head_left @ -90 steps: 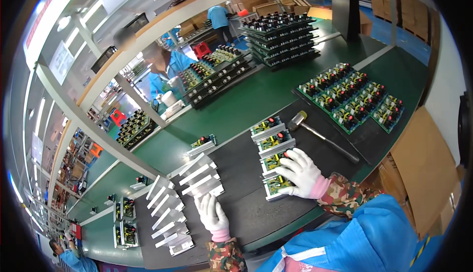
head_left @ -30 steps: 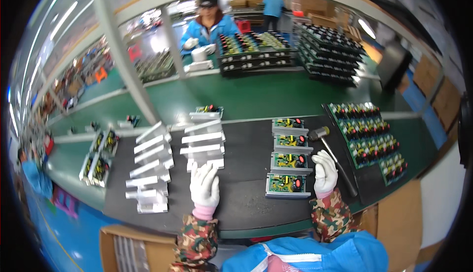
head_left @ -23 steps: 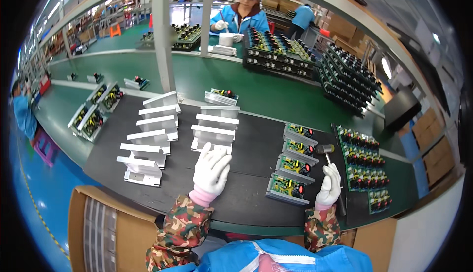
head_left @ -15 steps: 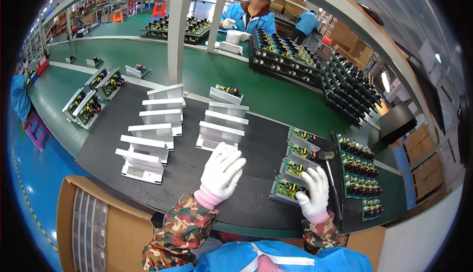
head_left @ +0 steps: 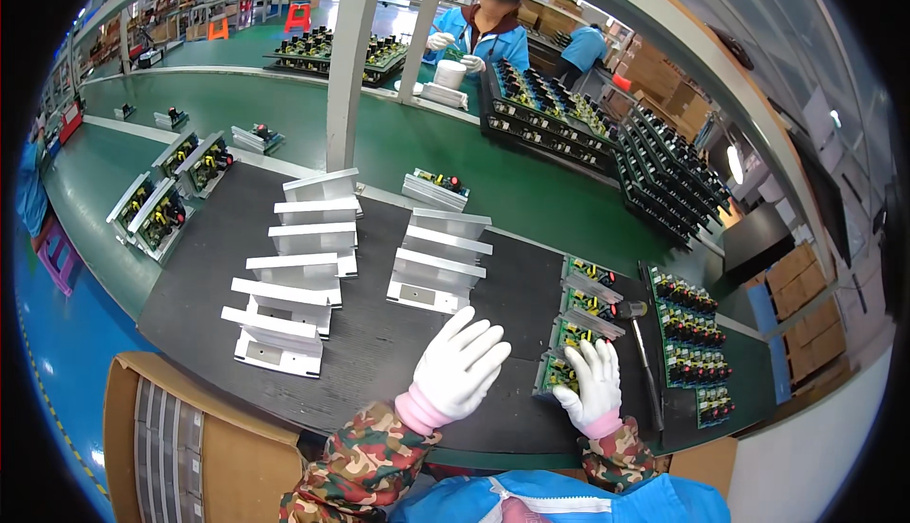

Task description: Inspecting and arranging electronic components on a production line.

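My left hand, in a white glove, hovers over the black mat with its fingers stretched out. It holds nothing and is nearest to two silver metal brackets. My right hand, gloved too, reaches over the near end of a column of green circuit boards set in metal brackets. Its thumb stands apart from the fingers, and part of the nearest board is hidden behind it. Just right of this hand lies a hammer with a dark head. Further left, several bare brackets stand in a row.
A tray of populated circuit boards lies right of the hammer. Stacked black trays rise behind. A cardboard box with grey strips sits at the lower left. A frame post crosses the bench. A co-worker is opposite.
My left hand has shifted right and nearer to me. My right hand has come slightly left, beside the nearest board. The co-worker's hands now have a green board between them.
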